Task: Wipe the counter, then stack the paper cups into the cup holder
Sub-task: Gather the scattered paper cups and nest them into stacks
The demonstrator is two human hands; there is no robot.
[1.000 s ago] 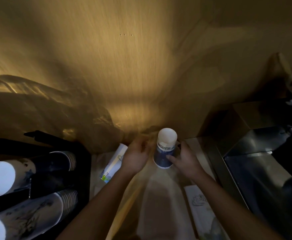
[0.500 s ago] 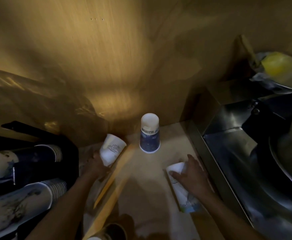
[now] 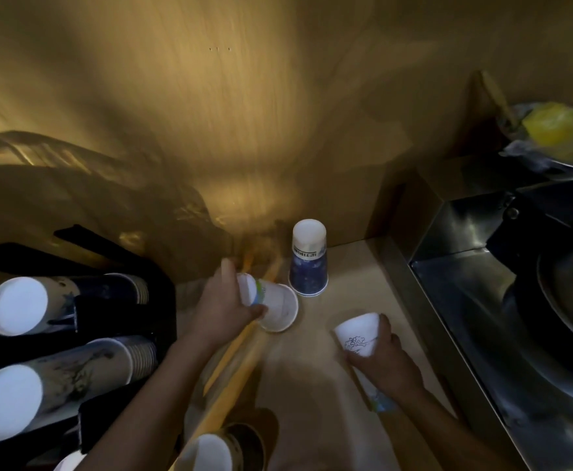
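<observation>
— Dim wooden counter (image 3: 353, 273) in a corner, wood-grain wall (image 3: 210, 113) behind, lit warm from above.

— And the cups?

— Blue paper cups (image 3: 309, 266) stacked upside down, standing on the counter close to the wall. Just in front and to the left, a white paper cup (image 3: 271, 302) tilted on its side, mouth open toward the camera, green mark near its base.

— Held?

— Gripped by the left hand (image 3: 222, 309), fingers wrapped over the base end, thumb under the rim. Blurred slightly.

— Other side?

— Right hand (image 3: 385, 363) closed around a second white cup (image 3: 356, 336), base upward, line drawing on its side. Lower end hidden behind the palm.

— Cup holder?

— Black cup holder (image 3: 118, 321) at far left, well apart from the blue stack. Two long stacks of cups (image 3: 57, 382) lying in it, white bases toward the camera.

— Anything else?

— Another stack's base (image 3: 207, 452) at the bottom edge. Steel sink (image 3: 482, 300) on the right, just beside the counter edge. Something yellow in plastic (image 3: 553, 125) at upper right, too blurred to identify.
</observation>
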